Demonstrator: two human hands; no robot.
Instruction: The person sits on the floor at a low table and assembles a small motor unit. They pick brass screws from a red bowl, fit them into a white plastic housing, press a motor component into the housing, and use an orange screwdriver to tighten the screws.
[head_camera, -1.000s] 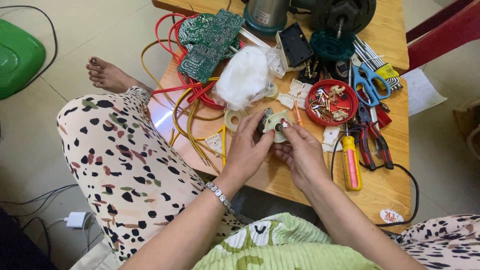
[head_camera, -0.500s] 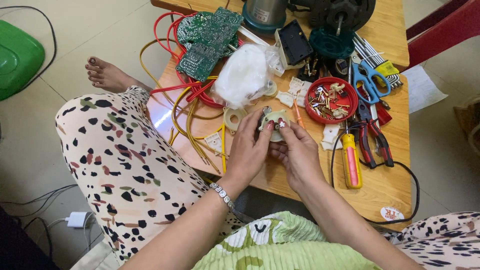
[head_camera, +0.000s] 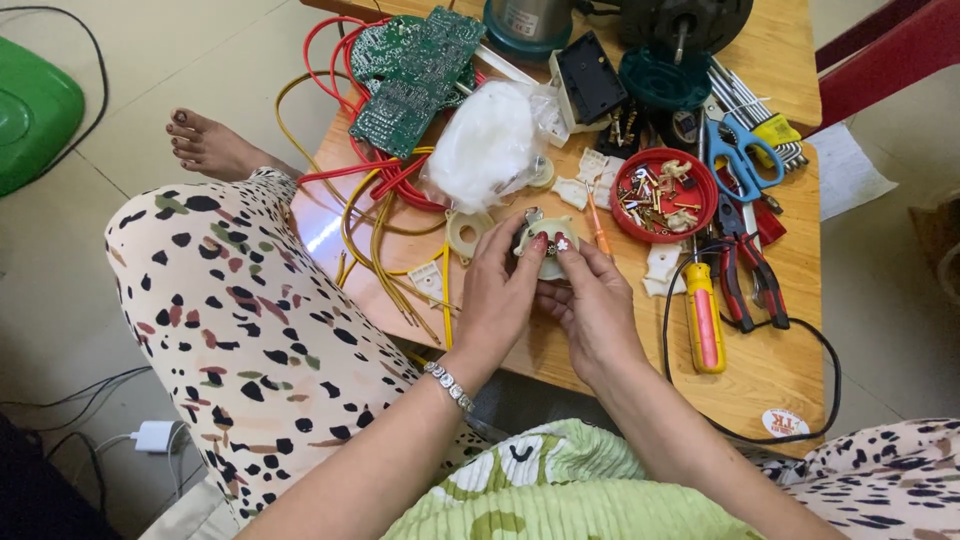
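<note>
A wooden table (head_camera: 560, 350) is taking up most of the view, standing in front of the person's knees in spotted trousers. Across its far left, a tangle of red and yellow wires (head_camera: 375, 215) is spilling toward the near edge, with a green circuit board (head_camera: 410, 70) lying on top of it. Just right of the board, a crumpled clear plastic bag (head_camera: 490, 140) is sitting, and a black plastic box (head_camera: 590, 85) is lying beyond it. A red round dish (head_camera: 662, 195) is holding small screws and metal bits near the table's middle right. Blue-handled scissors (head_camera: 738, 150) are lying behind the dish, red-handled pliers (head_camera: 750, 275) beside it, and a yellow and red screwdriver (head_camera: 703, 320) is resting nearer the front edge.

The left hand (head_camera: 505, 295) and the right hand (head_camera: 590, 305) are pressing close together above the table's near middle, both closed around a small cream plastic part (head_camera: 545, 245) with metal contacts. The fingertips of both hands are pinching its edges, holding it just above the tabletop, between the wires and the dish. A beaded bracelet (head_camera: 448, 385) is circling the left wrist.
</note>
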